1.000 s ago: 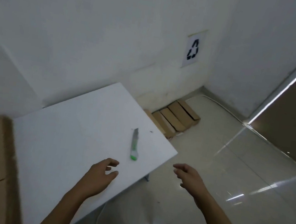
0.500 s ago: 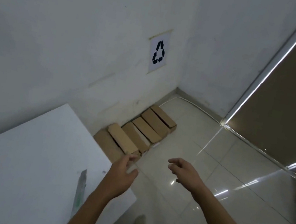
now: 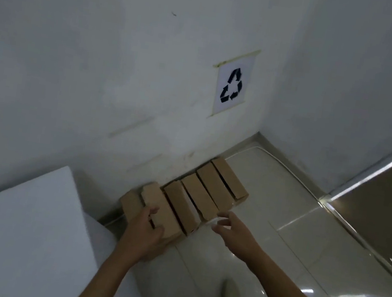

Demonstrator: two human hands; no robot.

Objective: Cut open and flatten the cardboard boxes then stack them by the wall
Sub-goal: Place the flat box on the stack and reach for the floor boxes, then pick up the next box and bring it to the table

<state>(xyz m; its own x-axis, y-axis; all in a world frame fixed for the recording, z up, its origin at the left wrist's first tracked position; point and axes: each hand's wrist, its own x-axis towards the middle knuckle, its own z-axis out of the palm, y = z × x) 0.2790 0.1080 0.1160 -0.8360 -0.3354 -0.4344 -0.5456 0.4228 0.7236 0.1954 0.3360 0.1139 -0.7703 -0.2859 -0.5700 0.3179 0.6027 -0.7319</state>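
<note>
Several small brown cardboard boxes [image 3: 198, 197] lie side by side in a row on the floor, against the wall and under a recycling sign [image 3: 233, 85]. My left hand [image 3: 144, 229] reaches down to the left end of the row, and its thumb and fingers curl round the near end of the cardboard box [image 3: 154, 198] there. My right hand [image 3: 233, 230] hovers just in front of the middle boxes with loosely bent fingers, holding nothing. The knife is out of view.
The white table [image 3: 13, 222] fills the lower left, its corner close to my left forearm. A dark door [image 3: 385, 202] with a bright frame stands at the right. Glossy floor tiles [image 3: 290, 238] stretch in front of the boxes. My foot [image 3: 231, 293] shows below.
I have turned from the table to the corner and come closer. Both hands went forward and down to the boxes, and the left hand took hold of one. The knife left the view.
</note>
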